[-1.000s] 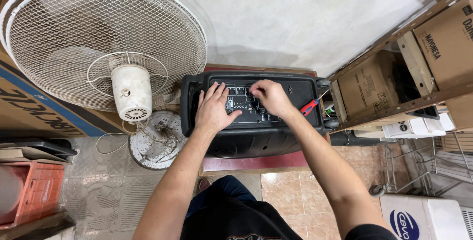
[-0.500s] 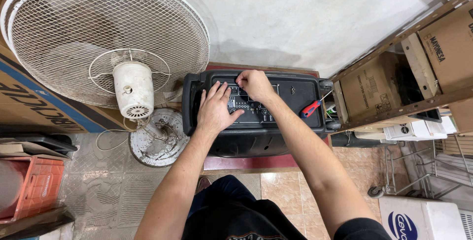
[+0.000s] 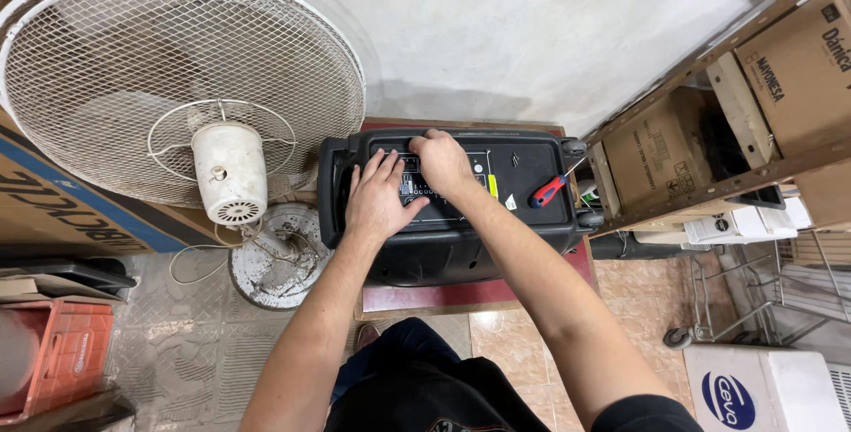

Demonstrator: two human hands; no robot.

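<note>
- Speaker [image 3: 448, 206], black and boxy, lies on its back on a low wooden platform [image 3: 461, 295] against the wall, control panel [image 3: 434, 188] facing up.
- Left hand [image 3: 377, 202] lies flat on the panel, fingers spread, pressing down at the panel's 9 o'clock side.
- Right hand [image 3: 441, 159] is curled at the panel's 12 o'clock edge, fingertips pinched on something small; what it grips is hidden under the knuckles.
- Risk: a hard pull or twist here could snap a knob or a panel clip, judged from the tight curl.
- Screwdriver [image 3: 548, 191], red handle, rests loose on the speaker at 3 o'clock of the hands; a forearm sweep could knock it off toward the shelf [image 3: 709, 188].
- Fan [image 3: 177, 86] leans close at 9 o'clock; an elbow bump might tip it.
</note>
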